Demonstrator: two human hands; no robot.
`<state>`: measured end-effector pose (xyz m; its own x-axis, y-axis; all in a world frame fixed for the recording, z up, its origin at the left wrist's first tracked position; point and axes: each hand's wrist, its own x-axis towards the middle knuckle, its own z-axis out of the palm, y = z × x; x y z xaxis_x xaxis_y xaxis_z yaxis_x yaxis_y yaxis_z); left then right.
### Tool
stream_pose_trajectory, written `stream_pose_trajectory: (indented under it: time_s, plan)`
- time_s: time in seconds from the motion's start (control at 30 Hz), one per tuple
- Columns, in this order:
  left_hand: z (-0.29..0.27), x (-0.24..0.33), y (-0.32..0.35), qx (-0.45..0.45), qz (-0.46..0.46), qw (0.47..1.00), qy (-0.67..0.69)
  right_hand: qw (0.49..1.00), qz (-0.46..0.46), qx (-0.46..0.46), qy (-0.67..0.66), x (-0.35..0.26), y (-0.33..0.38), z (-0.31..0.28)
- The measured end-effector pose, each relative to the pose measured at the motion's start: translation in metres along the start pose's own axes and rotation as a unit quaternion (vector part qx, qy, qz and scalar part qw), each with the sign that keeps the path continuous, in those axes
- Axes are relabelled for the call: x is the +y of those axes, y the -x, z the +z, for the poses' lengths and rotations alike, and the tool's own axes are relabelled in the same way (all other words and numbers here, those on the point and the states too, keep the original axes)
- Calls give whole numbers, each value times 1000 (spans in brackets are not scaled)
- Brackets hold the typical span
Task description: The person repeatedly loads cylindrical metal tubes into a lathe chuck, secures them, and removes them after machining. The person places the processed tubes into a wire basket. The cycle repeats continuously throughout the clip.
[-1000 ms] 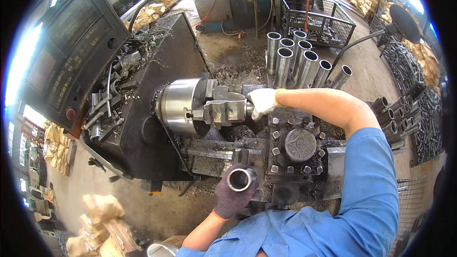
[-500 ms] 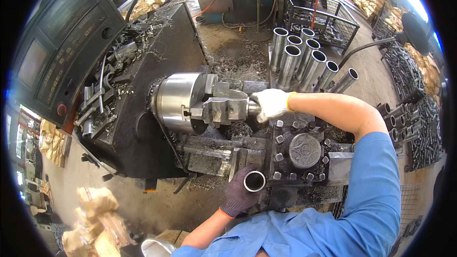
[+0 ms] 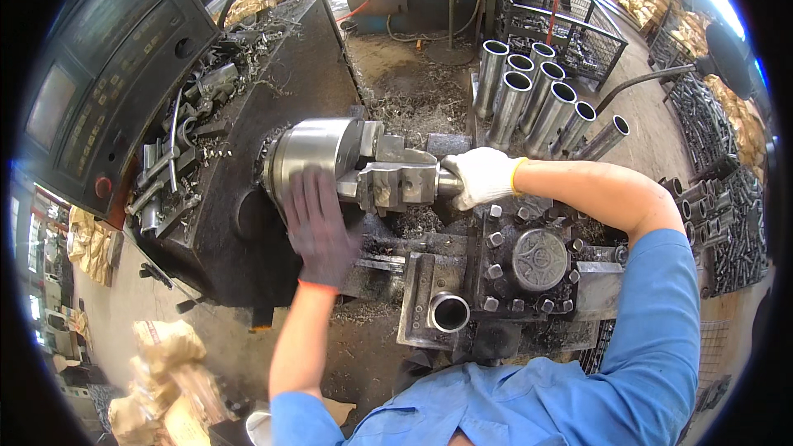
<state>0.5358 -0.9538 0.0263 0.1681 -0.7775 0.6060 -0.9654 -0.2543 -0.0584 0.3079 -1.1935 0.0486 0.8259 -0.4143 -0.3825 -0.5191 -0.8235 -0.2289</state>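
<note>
My left hand (image 3: 318, 219), in a dark glove with an orange cuff, lies against the front of the steel lathe chuck (image 3: 307, 144) with its fingers stretched out. On the chuck's right side the blocky jaws (image 3: 402, 183) surround a metal tube (image 3: 448, 182). Its protruding end is in my right hand (image 3: 483, 177), whose white-gloved fingers are wrapped round it. A second metal tube (image 3: 450, 326) stands upright on the lathe carriage (image 3: 420, 301) nearer my body, untouched by either hand. How far the held tube reaches into the chuck is hidden.
Right of the jaws sits the square tool post (image 3: 538, 260) with bolt heads around it. Several steel tubes (image 3: 549, 111) stand behind it. A control panel (image 3: 107, 91) rises at the left. Metal shavings (image 3: 421, 111) cover the machine bed; paper sacks (image 3: 169, 380) lie at the lower left.
My left hand has let go of the nearer tube, leaving it standing on the carriage, and moved up and left to the chuck. My right hand keeps its hold on the other tube.
</note>
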Motion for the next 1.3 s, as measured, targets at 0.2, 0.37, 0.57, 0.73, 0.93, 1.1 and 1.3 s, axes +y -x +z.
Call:
stream_pose_trajectory:
  time_s: [0.2, 0.37, 0.57, 0.73, 0.93, 1.1, 1.3]
  plan:
    - [-2, -31, -87, -99, 95, 990, -28, 982, -1, -17, -191, 5, -13, 0]
    - [-34, -17, -134, -190, 106, 975, 46, 995, -32, 50, -81, 1, -26, 4]
    - [-74, 64, 50, -116, 12, 840, 530, 960, 5, -91, -264, 8, -22, -6]
    - [-45, 129, 123, -266, -76, 797, 536, 937, 20, -93, -335, 10, -27, -4]
    - [-38, 77, 9, 50, -184, 737, 649, 953, 2, -50, -299, 12, -20, 4]
    - [-54, 74, -1, -23, -185, 837, 515, 956, -14, -42, -291, 17, -23, 6]
    - [-52, 82, 16, 195, -162, 764, 594, 960, -9, -18, -280, 23, -28, 17]
